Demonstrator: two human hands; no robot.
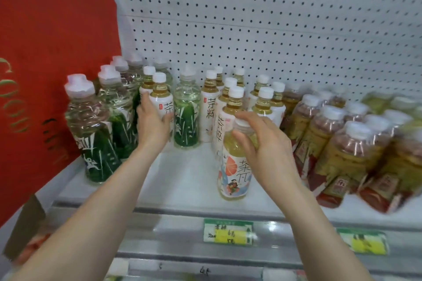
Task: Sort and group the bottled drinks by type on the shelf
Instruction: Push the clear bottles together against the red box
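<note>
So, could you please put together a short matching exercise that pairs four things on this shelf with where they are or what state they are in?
Things:
1. green-label bottles
2. illustrated-label bottle
3. red-label bottles
4. price tag

Places or states:
A. on the shelf's front rail
B. right side of the shelf, leaning
C. left end, beside the red sign
D. front of the shelf, gripped near the cap by the right hand

Pairs: 1-C, 2-D, 3-B, 4-A
</note>
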